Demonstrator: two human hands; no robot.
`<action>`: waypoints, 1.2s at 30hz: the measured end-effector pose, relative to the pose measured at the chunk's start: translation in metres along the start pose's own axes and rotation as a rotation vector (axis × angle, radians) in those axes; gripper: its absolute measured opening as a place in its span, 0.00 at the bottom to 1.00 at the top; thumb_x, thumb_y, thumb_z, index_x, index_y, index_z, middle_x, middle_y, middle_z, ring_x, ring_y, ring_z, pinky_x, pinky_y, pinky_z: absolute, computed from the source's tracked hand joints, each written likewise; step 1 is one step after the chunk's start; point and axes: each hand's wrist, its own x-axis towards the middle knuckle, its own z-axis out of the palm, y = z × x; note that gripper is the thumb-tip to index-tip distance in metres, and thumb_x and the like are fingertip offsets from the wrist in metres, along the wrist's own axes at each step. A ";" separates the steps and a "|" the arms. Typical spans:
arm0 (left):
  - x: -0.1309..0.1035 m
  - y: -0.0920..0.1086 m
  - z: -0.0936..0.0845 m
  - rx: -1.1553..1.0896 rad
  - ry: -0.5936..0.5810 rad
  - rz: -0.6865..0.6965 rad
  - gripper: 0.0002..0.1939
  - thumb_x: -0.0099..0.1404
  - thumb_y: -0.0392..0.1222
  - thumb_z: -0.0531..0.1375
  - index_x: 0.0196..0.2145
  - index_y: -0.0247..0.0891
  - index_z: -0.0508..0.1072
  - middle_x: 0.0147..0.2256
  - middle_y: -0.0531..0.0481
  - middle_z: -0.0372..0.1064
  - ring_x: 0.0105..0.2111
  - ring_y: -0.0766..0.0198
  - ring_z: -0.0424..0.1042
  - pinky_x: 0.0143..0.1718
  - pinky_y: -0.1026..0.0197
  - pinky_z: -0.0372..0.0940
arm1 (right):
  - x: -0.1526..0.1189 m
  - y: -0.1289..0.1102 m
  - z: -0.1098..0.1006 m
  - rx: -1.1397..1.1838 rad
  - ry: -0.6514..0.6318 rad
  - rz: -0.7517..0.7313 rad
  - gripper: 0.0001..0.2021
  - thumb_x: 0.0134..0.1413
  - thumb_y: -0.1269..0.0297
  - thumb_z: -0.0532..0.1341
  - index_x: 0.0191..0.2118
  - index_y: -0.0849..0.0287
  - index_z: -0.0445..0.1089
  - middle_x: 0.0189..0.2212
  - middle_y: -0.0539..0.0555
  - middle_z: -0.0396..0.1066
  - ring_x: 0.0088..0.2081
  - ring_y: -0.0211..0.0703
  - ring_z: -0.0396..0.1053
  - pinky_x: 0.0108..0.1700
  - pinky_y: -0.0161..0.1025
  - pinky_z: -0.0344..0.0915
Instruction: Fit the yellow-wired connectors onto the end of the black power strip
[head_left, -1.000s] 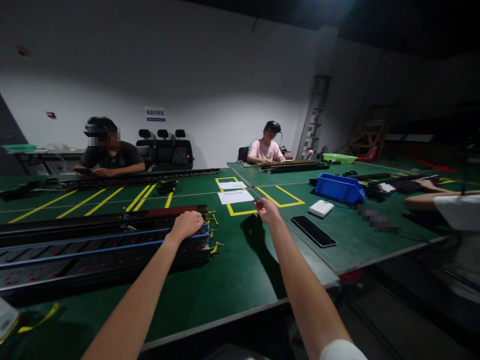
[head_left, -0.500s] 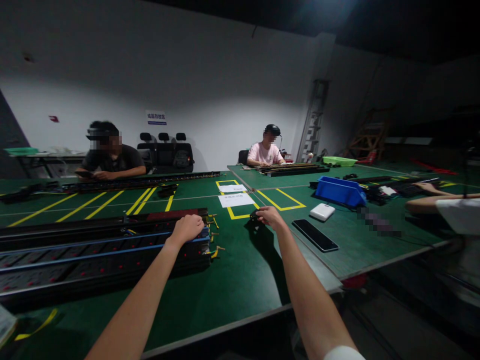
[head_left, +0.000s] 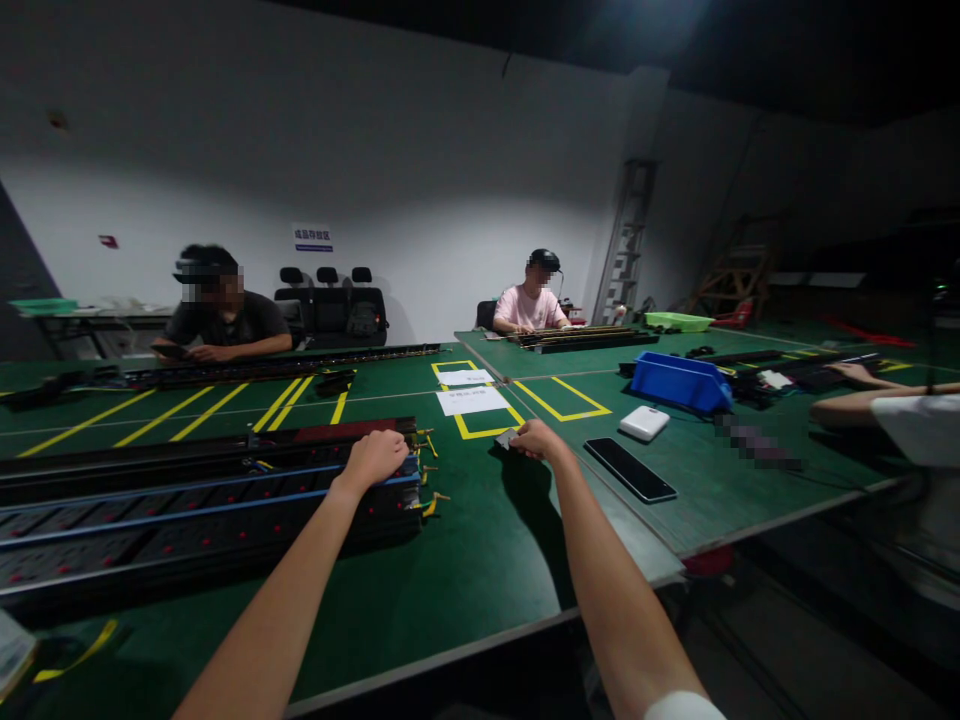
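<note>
My left hand point(head_left: 377, 457) lies over the right end of several long black power strips point(head_left: 217, 535), its fingers curled round the edge of one. Blue lines run along the strips, red dots mark their faces, and short yellow-green wires point(head_left: 429, 507) stick out at their ends. To the right, my right hand point(head_left: 536, 440) pinches a small flat grey piece point(head_left: 506, 438) just above the green table. Its exact kind is too small to make out. Two white paper sheets point(head_left: 472, 402) lie beyond it within yellow tape.
A black phone point(head_left: 630, 470), a white box-like device point(head_left: 644, 424) and a blue bin point(head_left: 681, 383) are right of my right hand. Two people sit across the table point(head_left: 465, 560); another person's arm point(head_left: 855, 410) reaches in at the right. More strips point(head_left: 592, 340) lie at the back.
The small piece in my right hand has turned, from a dark side to a flat grey face. My right hand has shifted very slightly; my left hand stays put.
</note>
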 end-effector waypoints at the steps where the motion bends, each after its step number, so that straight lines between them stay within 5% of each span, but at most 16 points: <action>1: 0.000 0.000 0.000 0.000 0.000 0.001 0.18 0.67 0.45 0.49 0.29 0.42 0.76 0.36 0.44 0.79 0.39 0.51 0.78 0.40 0.57 0.67 | 0.000 0.001 -0.001 -0.080 0.004 -0.007 0.06 0.45 0.70 0.70 0.25 0.63 0.73 0.15 0.50 0.67 0.18 0.36 0.64 0.21 0.31 0.58; 6: 0.001 0.000 0.000 -0.010 -0.007 0.000 0.18 0.66 0.45 0.48 0.30 0.42 0.76 0.36 0.43 0.79 0.39 0.49 0.78 0.40 0.55 0.68 | 0.004 0.006 -0.004 -0.350 0.086 -0.084 0.06 0.49 0.65 0.68 0.33 0.61 0.76 0.32 0.58 0.78 0.35 0.46 0.75 0.32 0.34 0.65; 10: 0.001 0.000 0.000 -0.016 -0.010 -0.001 0.19 0.66 0.45 0.48 0.30 0.42 0.76 0.36 0.43 0.79 0.39 0.50 0.77 0.39 0.56 0.67 | 0.006 0.007 -0.002 -0.410 0.198 -0.224 0.25 0.51 0.55 0.68 0.53 0.60 0.72 0.48 0.61 0.76 0.49 0.51 0.73 0.44 0.37 0.66; 13: 0.000 0.001 -0.001 -0.008 -0.003 0.004 0.18 0.67 0.45 0.48 0.29 0.42 0.76 0.36 0.43 0.79 0.39 0.50 0.78 0.39 0.56 0.67 | 0.003 0.005 0.004 -0.454 0.157 -0.328 0.36 0.47 0.52 0.70 0.61 0.59 0.66 0.54 0.62 0.73 0.53 0.53 0.71 0.49 0.39 0.66; 22: -0.001 0.002 -0.003 0.001 -0.003 -0.001 0.18 0.66 0.44 0.48 0.30 0.41 0.76 0.36 0.42 0.79 0.39 0.49 0.78 0.39 0.55 0.67 | -0.006 0.001 0.012 -0.497 0.161 -0.356 0.32 0.43 0.56 0.72 0.57 0.52 0.70 0.51 0.58 0.74 0.50 0.54 0.72 0.43 0.40 0.65; 36: -0.001 0.002 -0.003 0.002 -0.005 -0.005 0.18 0.66 0.44 0.48 0.29 0.42 0.76 0.37 0.43 0.79 0.39 0.50 0.78 0.39 0.56 0.67 | 0.015 0.009 0.025 -0.390 0.151 -0.486 0.24 0.43 0.61 0.71 0.50 0.52 0.75 0.45 0.53 0.75 0.44 0.48 0.72 0.40 0.37 0.63</action>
